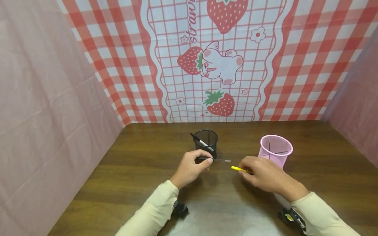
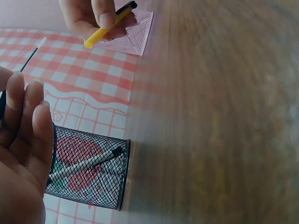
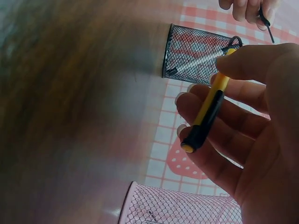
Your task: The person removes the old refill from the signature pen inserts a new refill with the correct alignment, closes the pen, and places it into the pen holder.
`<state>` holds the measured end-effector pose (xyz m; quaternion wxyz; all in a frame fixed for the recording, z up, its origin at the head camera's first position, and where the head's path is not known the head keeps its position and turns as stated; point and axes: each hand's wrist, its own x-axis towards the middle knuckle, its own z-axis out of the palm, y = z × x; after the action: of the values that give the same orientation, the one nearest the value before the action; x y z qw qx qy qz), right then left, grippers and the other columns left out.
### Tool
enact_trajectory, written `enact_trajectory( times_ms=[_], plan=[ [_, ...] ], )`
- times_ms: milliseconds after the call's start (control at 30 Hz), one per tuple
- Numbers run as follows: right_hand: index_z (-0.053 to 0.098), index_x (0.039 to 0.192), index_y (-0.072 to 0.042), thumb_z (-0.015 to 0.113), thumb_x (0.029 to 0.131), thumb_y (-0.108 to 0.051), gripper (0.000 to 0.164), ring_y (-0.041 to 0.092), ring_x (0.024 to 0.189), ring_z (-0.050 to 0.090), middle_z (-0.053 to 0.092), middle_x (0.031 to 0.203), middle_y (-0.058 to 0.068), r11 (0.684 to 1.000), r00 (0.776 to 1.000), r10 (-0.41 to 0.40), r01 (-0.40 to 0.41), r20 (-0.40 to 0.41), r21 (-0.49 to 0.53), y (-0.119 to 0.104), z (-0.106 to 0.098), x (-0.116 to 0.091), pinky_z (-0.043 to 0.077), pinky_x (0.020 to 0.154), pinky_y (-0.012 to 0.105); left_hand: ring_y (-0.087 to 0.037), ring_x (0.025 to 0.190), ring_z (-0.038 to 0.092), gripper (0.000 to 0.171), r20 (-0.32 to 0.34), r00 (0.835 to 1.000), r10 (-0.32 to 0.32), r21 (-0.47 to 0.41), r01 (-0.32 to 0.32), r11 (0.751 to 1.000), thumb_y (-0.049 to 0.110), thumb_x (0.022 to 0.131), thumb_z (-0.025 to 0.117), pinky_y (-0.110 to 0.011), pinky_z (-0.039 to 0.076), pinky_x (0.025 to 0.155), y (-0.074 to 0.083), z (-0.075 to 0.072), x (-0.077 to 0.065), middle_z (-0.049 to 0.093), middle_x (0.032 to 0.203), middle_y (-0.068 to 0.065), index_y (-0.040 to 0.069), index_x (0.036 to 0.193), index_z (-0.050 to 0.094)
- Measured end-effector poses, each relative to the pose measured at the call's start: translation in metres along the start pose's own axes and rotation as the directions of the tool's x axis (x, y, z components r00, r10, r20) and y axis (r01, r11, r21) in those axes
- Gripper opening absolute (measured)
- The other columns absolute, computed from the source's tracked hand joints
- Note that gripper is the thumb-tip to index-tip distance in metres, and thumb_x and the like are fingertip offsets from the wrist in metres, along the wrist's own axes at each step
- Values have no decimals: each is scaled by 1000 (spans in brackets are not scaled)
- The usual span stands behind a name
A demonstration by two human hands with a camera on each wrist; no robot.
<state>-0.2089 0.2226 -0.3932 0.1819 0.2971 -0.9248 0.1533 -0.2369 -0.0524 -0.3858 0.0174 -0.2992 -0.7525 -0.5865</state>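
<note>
My left hand (image 1: 192, 165) pinches a slim black tool (image 1: 221, 160) between thumb and fingers. Its thin shaft ends in a pale tip (image 2: 43, 42) and points to the right. Just across from that tip, my right hand (image 1: 262, 173) holds a yellow and black pen (image 1: 238, 168), its yellow end toward the left hand. In the right wrist view the thumb lies over the pen's yellow barrel (image 3: 219, 84), with the black end (image 3: 194, 140) sticking out below. Behind the left hand stands a black mesh cup (image 1: 205, 144) with a white, black-ended marker (image 1: 203, 143) leaning in it.
A pink mesh cup (image 1: 276, 147) stands just behind the right hand, with thin dark lines showing inside. Both cups are on a brown wooden table (image 1: 141, 170). A red checked cloth (image 1: 127, 65) hangs along the back, and pale pink curtains (image 1: 44, 98) flank the sides.
</note>
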Motion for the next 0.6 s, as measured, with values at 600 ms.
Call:
enact_trajectory(
  times_ms=[600],
  plan=[
    [66,85,-29,79,84,-21,15,-1,67,49,55,79,-22,1000,995,11,-11,104,6,2,2,-2,46,59,29,-38,72,69,13,34,999,-19,26,18,999,5,94,68,-23,54,62,-14,2,4,69,80,-20,-4,103,71]
  ],
)
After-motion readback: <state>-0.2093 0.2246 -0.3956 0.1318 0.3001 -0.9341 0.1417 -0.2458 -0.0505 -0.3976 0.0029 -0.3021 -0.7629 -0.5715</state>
